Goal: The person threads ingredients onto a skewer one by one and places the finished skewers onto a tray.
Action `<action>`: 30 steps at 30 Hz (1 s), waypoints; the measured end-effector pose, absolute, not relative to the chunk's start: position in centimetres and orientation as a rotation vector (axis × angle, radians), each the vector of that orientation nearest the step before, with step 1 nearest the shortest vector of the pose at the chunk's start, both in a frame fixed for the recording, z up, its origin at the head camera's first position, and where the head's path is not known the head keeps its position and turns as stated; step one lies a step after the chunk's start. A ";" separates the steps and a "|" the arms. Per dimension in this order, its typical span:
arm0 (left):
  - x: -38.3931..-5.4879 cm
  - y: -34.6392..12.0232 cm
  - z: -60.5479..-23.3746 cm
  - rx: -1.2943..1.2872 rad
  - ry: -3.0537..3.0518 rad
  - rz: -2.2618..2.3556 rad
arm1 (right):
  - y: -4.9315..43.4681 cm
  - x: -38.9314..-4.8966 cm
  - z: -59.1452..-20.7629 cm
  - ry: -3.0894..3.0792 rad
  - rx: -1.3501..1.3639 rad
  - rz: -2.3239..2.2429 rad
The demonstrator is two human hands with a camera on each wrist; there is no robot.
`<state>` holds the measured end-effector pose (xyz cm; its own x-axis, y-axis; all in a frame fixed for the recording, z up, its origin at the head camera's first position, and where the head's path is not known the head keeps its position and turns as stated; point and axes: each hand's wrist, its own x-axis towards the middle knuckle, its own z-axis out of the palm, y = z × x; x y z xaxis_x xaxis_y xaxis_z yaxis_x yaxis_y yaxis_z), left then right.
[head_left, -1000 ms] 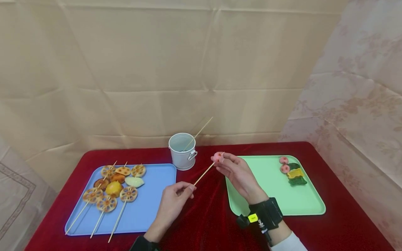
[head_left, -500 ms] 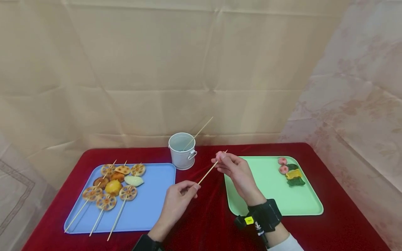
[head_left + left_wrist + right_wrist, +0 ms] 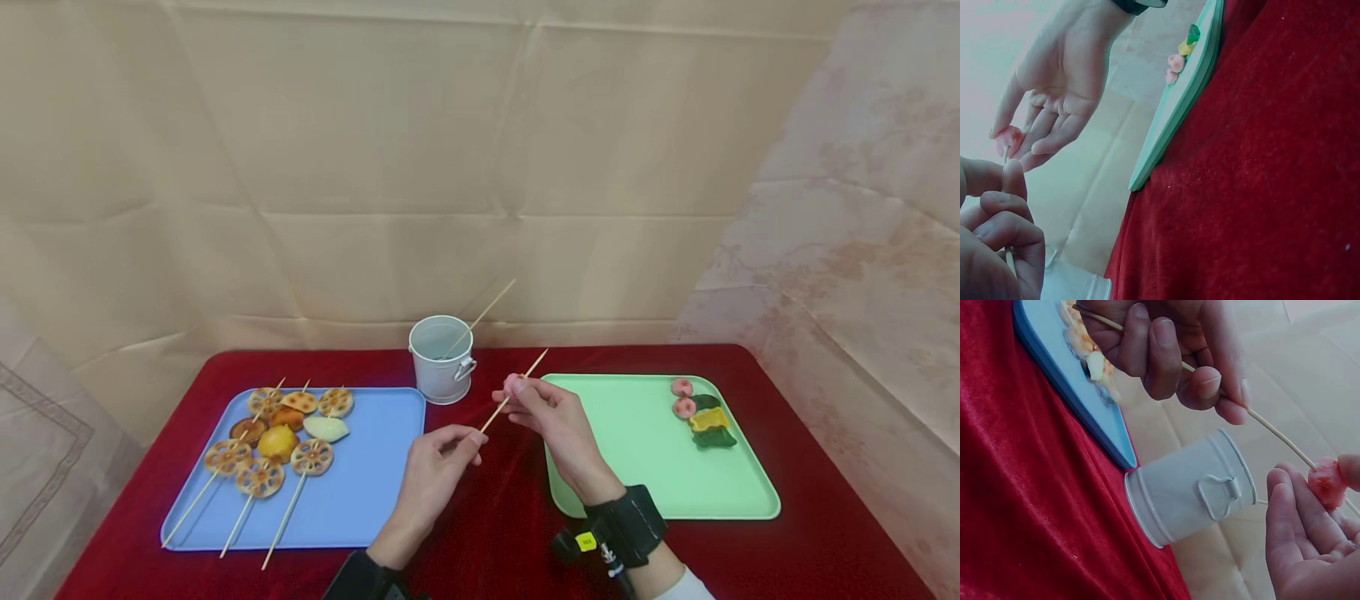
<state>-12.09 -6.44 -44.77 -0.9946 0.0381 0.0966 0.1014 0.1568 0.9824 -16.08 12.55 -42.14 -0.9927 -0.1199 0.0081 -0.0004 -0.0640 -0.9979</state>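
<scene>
Now that the right hand (image 3: 551, 417), pinching the pink piece (image 3: 512, 385), has slid it farther down the skewer (image 3: 495, 415) the left hand (image 3: 437, 468) pinches, above the table (image 3: 495, 533) near its far edge, threading looks well along.

The red, velvet-covered desk (image 3: 487, 533) carries a rectangular blue tray (image 3: 371, 450) on the left, a rectangular pale-green tray (image 3: 652, 454) on the right and, between them near the back edge, an upright white metal bucket (image 3: 441, 381).
</scene>
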 end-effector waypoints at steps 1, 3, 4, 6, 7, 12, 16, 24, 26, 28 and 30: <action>-12.1 -6.4 -44.8 -0.140 -2.351 -2.011 | 12.6 -16.0 -42.1 2.092 -0.135 -2.227; -12.1 -6.4 -44.8 -0.133 -2.351 -2.017 | 12.6 -16.0 -42.1 2.093 -0.135 -2.217; -12.1 -6.3 -44.8 -0.127 -2.350 -2.021 | 12.6 -15.9 -42.1 2.096 -0.134 -2.211; -12.0 -6.3 -44.8 -0.116 -2.343 -2.031 | 12.6 -15.8 -42.0 2.104 -0.137 -2.205; -12.0 -6.3 -44.8 -0.110 -2.338 -2.040 | 12.5 -15.8 -42.0 2.110 -0.137 -2.206; -11.9 -6.2 -44.7 -0.094 -2.299 -2.092 | 11.8 -15.4 -42.2 2.115 -0.153 -2.171; -11.9 -6.2 -44.4 -0.074 -2.250 -2.126 | 10.9 -14.9 -42.4 2.089 -0.200 -2.108; -11.9 -6.4 -44.3 -0.083 -2.266 -2.099 | 10.1 -14.5 -43.2 2.073 -0.212 -2.124; -11.9 -6.4 -44.3 -0.079 -2.262 -2.097 | 10.0 -14.5 -43.3 2.061 -0.225 -2.111; -12.0 -6.4 -44.3 -0.072 -2.254 -2.103 | 9.9 -14.5 -43.3 2.061 -0.228 -2.104; -11.9 -6.5 -44.3 -0.073 -2.254 -2.104 | 10.0 -14.7 -43.2 2.086 -0.231 -2.077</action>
<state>-11.93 -6.46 -44.33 -0.9972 -0.0043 0.0743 0.0739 0.0690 0.9949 -14.66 10.02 -43.19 -0.9700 -0.2419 -0.0236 0.0225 0.0072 -0.9997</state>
